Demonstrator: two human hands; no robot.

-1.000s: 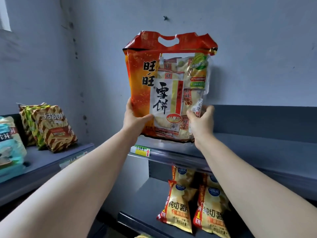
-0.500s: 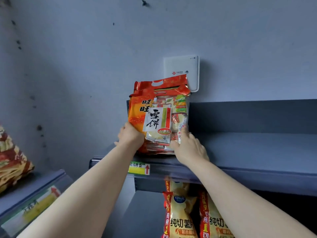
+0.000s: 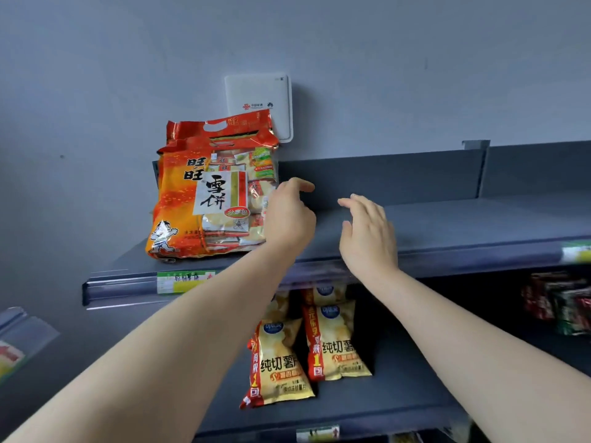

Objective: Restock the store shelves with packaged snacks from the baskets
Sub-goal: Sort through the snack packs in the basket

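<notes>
A big orange and red rice cracker bag (image 3: 204, 199) with a cut-out handle stands upright at the left end of the top grey shelf (image 3: 447, 228), leaning back against the wall. My left hand (image 3: 289, 215) hovers just right of the bag's lower right edge, fingers loosely curled, holding nothing. My right hand (image 3: 367, 231) floats above the shelf further right, fingers relaxed and spread, also holding nothing. No basket is in view.
A white router box (image 3: 259, 97) hangs on the wall behind the bag. Two yellow potato chip bags (image 3: 307, 346) stand on the lower shelf. Dark snack packs (image 3: 563, 302) sit at the right. A green price label (image 3: 182, 281) marks the top shelf's front rail.
Both hands carried the rice cracker bag down onto the top shelf, then let go. They have moved away to the right; the bag now stands alone.
</notes>
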